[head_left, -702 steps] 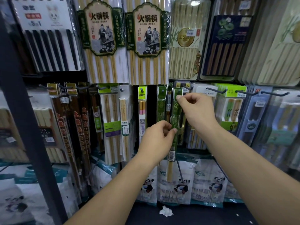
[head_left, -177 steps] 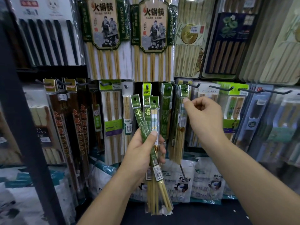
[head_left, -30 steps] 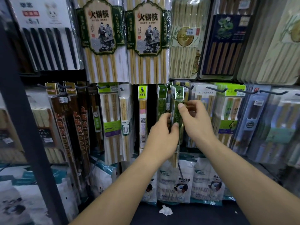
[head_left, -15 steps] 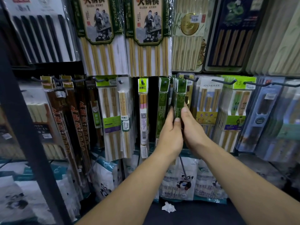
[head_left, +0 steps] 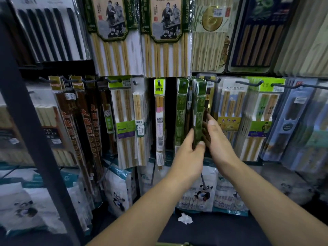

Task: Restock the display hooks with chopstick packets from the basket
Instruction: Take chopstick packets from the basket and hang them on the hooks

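Squaring up the green packets (head_left: 199,107) is what we seem to be doing. They hang in the middle row of hooks (head_left: 248,83) on the rack (head_left: 26,121), just right of another green bunch (head_left: 181,110). Our left hand (head_left: 188,157) has its grip closed round the low part of the packets, with the thumb in front. Our right hand (head_left: 219,139) has an open grip, and its straight fingers touch their right side. We hold no loose packet, so we think this spot is filled. We cannot see into the basket, so we cannot tell how many packets are left to hang.
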Action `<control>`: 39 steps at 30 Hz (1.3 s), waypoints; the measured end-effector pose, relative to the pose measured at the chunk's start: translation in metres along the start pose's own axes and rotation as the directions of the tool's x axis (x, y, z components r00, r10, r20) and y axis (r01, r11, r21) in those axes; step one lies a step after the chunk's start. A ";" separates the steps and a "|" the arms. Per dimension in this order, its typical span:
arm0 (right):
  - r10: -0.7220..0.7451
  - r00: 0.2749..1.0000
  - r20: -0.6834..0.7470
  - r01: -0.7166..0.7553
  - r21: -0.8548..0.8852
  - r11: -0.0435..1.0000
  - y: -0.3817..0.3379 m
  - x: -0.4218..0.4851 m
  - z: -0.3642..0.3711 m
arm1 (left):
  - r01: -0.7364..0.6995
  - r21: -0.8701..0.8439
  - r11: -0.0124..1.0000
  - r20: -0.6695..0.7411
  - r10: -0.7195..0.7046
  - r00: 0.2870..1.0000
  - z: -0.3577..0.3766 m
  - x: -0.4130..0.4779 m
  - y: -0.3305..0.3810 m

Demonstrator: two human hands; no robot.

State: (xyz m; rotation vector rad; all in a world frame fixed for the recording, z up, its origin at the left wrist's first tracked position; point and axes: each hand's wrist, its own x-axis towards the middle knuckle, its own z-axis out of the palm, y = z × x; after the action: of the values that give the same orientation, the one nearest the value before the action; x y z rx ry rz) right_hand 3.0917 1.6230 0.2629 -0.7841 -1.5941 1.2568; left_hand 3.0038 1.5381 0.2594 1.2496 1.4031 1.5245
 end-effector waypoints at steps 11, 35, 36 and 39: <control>0.218 0.976 -0.016 -0.210 -0.337 0.918 0.144 -0.149 0.018 | 0.406 0.372 0.835 -0.154 -0.375 0.914 -0.097 -0.120 -0.155; 0.808 0.400 0.433 0.132 -0.900 0.417 0.455 -0.332 0.125 | 0.749 0.342 0.568 -0.510 -0.557 0.655 -0.191 -0.275 -0.360; 0.814 0.393 0.427 0.127 -0.902 0.411 0.457 -0.331 0.125 | 0.746 0.339 0.573 -0.511 -0.554 0.657 -0.191 -0.274 -0.360; 0.841 0.362 0.403 0.092 -0.913 0.398 0.462 -0.330 0.125 | 0.742 0.324 0.587 -0.509 -0.553 0.660 -0.192 -0.274 -0.362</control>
State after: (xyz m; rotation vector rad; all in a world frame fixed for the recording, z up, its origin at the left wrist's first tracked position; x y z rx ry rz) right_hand 3.0679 1.4092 -0.2776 -1.4272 -3.2236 1.2731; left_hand 2.8597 1.2821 -0.1357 0.5478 2.3087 0.8690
